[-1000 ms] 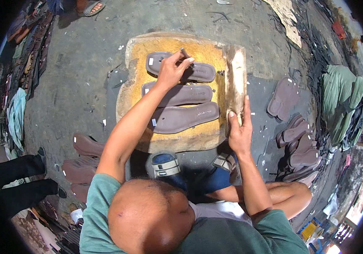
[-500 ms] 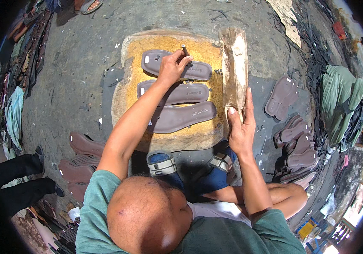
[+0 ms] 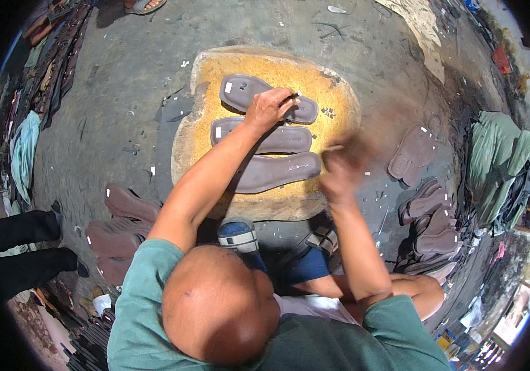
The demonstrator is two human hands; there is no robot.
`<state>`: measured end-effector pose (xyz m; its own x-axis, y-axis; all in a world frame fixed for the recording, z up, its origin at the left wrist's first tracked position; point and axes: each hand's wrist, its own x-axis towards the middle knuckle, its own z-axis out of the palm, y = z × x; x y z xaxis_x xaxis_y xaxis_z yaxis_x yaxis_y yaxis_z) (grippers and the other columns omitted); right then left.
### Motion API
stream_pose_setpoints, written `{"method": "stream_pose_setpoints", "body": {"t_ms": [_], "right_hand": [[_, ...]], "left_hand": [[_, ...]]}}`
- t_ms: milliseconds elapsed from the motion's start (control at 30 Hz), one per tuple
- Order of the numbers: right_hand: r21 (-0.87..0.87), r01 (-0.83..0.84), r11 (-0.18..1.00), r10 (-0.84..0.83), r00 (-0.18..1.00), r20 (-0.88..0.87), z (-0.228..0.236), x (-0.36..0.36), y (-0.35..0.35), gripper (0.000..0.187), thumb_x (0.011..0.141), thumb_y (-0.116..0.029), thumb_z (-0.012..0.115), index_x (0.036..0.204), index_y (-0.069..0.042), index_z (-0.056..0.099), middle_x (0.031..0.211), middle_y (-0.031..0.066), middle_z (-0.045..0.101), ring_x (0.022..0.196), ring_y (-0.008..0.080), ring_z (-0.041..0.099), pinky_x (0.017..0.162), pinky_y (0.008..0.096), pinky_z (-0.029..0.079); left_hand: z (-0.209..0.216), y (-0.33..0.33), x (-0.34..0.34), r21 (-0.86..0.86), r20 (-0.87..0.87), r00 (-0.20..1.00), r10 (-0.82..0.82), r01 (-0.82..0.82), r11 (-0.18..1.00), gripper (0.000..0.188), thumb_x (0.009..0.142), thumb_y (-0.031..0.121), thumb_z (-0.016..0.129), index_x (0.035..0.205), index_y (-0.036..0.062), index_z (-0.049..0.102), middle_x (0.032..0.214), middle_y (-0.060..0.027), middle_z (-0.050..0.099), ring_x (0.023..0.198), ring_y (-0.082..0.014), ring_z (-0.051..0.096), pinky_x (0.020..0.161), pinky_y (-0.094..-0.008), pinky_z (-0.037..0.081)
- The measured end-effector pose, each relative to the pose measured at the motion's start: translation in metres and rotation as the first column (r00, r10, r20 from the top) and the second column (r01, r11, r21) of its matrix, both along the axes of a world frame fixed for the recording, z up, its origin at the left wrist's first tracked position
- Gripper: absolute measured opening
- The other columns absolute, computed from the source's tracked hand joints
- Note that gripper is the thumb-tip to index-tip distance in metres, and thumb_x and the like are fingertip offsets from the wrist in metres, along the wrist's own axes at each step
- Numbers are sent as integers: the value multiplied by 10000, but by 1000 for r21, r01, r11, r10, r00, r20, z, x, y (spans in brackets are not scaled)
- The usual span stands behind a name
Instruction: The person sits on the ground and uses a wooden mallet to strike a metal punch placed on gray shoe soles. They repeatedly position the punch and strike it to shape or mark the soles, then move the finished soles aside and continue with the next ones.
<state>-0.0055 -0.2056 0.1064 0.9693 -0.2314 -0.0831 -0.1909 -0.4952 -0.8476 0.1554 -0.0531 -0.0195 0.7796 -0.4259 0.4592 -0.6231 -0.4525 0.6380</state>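
Three brown shoe soles lie in a row on a yellow-topped wooden block: the far sole (image 3: pixel 238 94), the middle sole (image 3: pixel 262 139) and the near sole (image 3: pixel 271 174). My left hand (image 3: pixel 266 111) is closed over the far sole and pinches a short punch (image 3: pixel 298 94), mostly hidden by the fingers. Small dark bits lie beside that sole's right end. My right hand (image 3: pixel 342 170) is a closed fist, blurred by motion, over the block's right side. The wooden club (image 3: pixel 388 117) in it shows only as a faint brown smear.
More brown soles (image 3: pixel 113 238) lie in stacks at the left, with other soles (image 3: pixel 435 238) and a pair (image 3: pixel 412 154) at the right. A person's dark-trousered legs (image 3: pixel 30 232) reach in from the left. Green cloth (image 3: pixel 503 167) hangs at the right.
My right hand has swung the wooden club up off the block's right edge, and both are now blurred. My left hand has shifted a little rightward and lower in view, still pinching the punch.
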Motion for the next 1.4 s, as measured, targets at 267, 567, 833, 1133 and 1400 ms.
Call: {"method": "stream_pose_setpoints", "body": {"t_ms": [267,567,833,1133,1400], "right_hand": [[-220,130,967,-101,985,139,-45,-51,-8,663,983,-225,581,1583,-190,301,1149,318,668,1062,468,666,890,474,531],[-172,60,983,-92,979,-181,-54,-61,-19,667,985,-299,575,1584,-213,295,1281,292,624,1139,467,622,937,491,512],[132,164,978,-176,981,80,-37,-54,-29,637,1003,-248,558,1571,-90,314,1474,246,503,1356,351,507,1112,404,398],[199,118,973,-138,986,90,-16,-47,-21,632,993,-194,572,1558,-47,331,1523,232,451,1410,300,439,1152,376,340],[440,-708,552,491,703,514,89,-25,-85,893,706,-114,857,1460,6,394,1337,168,578,1256,290,556,1054,397,446]], "left_hand": [[13,1,5,-233,-286,957,-53,-16,972,293,897,234,729,1077,4,709,1016,-170,740,909,-329,719,813,-384,547],[8,2,15,-674,-668,700,-255,-421,607,213,989,236,657,1046,31,645,974,-69,714,883,-149,677,825,-302,560],[7,1,-11,-294,-348,937,-40,-68,954,194,953,172,689,966,-18,653,834,-153,716,698,-203,654,671,-345,508],[-2,1,-12,-207,-190,982,3,-44,977,202,909,189,733,952,17,637,856,-203,684,790,-407,662,664,-432,510],[5,-3,-19,-75,-34,999,3,-6,997,243,891,212,747,1022,11,705,989,-163,729,880,-359,708,763,-418,574]]}}
